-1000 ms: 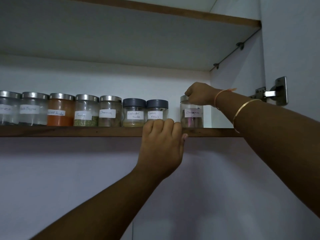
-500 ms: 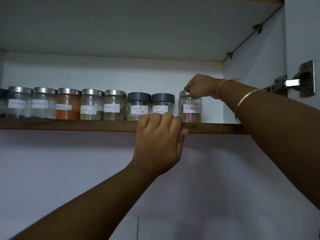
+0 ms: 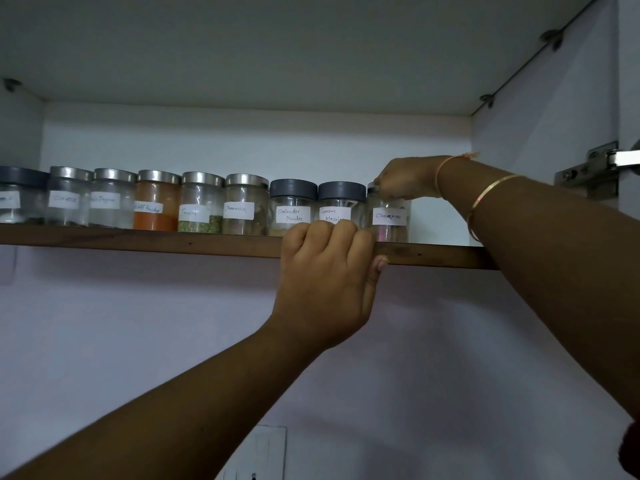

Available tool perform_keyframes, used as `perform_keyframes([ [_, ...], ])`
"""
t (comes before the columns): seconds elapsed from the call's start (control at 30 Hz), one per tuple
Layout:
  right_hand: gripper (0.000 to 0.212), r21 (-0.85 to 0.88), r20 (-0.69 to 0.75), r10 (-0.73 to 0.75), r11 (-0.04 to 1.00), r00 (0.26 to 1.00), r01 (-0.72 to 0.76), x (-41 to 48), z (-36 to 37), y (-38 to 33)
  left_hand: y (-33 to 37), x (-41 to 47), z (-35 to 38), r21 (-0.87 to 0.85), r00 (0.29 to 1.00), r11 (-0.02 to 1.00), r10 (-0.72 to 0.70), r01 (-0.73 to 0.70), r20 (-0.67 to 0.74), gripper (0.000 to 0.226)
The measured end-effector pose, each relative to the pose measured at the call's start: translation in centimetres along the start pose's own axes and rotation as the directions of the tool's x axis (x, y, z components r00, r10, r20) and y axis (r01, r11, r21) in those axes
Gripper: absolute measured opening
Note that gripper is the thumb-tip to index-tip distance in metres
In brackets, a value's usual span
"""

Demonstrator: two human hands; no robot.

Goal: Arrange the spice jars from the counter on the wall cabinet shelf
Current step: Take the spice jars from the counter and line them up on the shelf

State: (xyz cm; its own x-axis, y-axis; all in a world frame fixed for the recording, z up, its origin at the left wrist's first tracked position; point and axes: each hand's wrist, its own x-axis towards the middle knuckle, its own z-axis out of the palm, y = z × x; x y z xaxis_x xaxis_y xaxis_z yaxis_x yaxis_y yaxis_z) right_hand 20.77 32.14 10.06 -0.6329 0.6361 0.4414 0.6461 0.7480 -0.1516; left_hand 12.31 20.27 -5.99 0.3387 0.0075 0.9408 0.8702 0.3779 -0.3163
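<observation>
Far to the left of your left hand, the shelf carries a row of upright jars set side by side. First comes a dark-lidded jar, cut off by the picture's edge. After it are two steel-lidded jars: a clear jar whose label is too blurred to read, and a pepper jar. Closer to your hands stand the chilli powder jar, part full of orange powder, the fennel jar with green at the bottom, and a steel-lidded jar labelled cinnamon.

Your left hand reaches up from below and grips the shelf, its fingers curled over the front edge and the thumb under it. Just behind its knuckles stand the coriander jar and the garam masala jar, both with dark lids.

Just right of that hand, the end jar, also labelled cinnamon, stands on the shelf close beside the garam masala jar. Your right hand comes in from the right with its fingers curled round this jar's lid. Two bangles sit on that wrist. Beyond the arm, a metal hinge is fixed to the cabinet's side wall.
</observation>
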Motion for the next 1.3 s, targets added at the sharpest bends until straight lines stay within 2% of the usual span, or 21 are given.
perform_keyframes([
  [0.03, 0.011, -0.004, 0.016, 0.012, 1.0, 1.0, -0.012, 0.1, 0.2, -0.1, 0.0, 0.0, 0.0, 0.001, 1.0, 1.0, -0.001, 0.001, 0.001, 0.035],
  [0.13, 0.017, -0.076, 0.012, -0.01, 0.997, 1.0, 0.011, 0.8, 0.5, -0.1, 0.0, 0.0, 0.0, -0.005, 1.0, 1.0, -0.004, 0.004, -0.004, 0.035],
  [0.23, 0.008, -0.095, 0.006, -0.032, 0.995, 0.999, 0.033, 0.9, 0.7, -0.2, 0.0, 0.0, 0.1, -0.005, 1.0, 1.0, -0.004, 0.004, -0.009, 0.035],
  [0.37, 0.031, -0.059, -0.003, -0.037, 0.998, 0.999, 0.036, 1.3, 1.0, 0.3, 0.1, 0.0, 0.1, -0.004, 1.0, 1.0, -0.003, 0.003, -0.015, 0.034],
  [0.5, 0.028, -0.013, -0.019, -0.054, 0.998, 0.998, 0.054, 1.1, 1.1, 0.5, 0.0, -0.1, 0.3, -0.003, 1.0, 1.0, 0.0, 0.0, -0.012, 0.041],
  [0.67, 0.044, 0.073, -0.113, -0.061, 0.995, 0.992, 0.069, 1.0, 0.9, 0.6, -0.1, -0.1, 0.4, 0.005, 1.0, 1.0, 0.014, -0.014, -0.019, 0.046],
  [0.77, 0.046, 0.081, -0.149, -0.074, 0.993, 0.986, 0.087, 0.9, 0.9, 0.3, -0.1, -0.1, 0.4, 0.005, 1.0, 1.0, 0.011, -0.011, -0.013, 0.044],
  [0.93, 0.038, 0.054, -0.111, -0.087, 0.994, 0.99, 0.094, -0.4, 1.0, -0.2, 0.0, 0.0, -0.1, -0.029, 1.0, 1.0, -0.008, 0.008, 0.017, 0.039],
  [1.13, 0.034, 0.005, -0.014, -0.087, 0.996, 0.996, 0.087, -3.0, 1.0, -2.3, 0.4, 0.2, -1.3, -0.092, 0.99, 0.993, -0.061, 0.074, 0.129, 0.029],
  [1.27, 0.015, -0.033, -0.012, -0.093, 0.995, 0.996, 0.093, -5.4, 0.2, -3.9, 0.9, 0.4, -2.4, -0.103, 0.947, 0.983, -0.113, 0.15, 0.3, 0.032],
  [1.3, 0.016, -0.052, -0.022, -0.092, 0.995, 0.996, 0.091, -6.2, -0.1, -4.4, 1.0, 0.6, -2.8, -0.123, 0.932, 0.977, -0.123, 0.174, 0.342, 0.033],
])
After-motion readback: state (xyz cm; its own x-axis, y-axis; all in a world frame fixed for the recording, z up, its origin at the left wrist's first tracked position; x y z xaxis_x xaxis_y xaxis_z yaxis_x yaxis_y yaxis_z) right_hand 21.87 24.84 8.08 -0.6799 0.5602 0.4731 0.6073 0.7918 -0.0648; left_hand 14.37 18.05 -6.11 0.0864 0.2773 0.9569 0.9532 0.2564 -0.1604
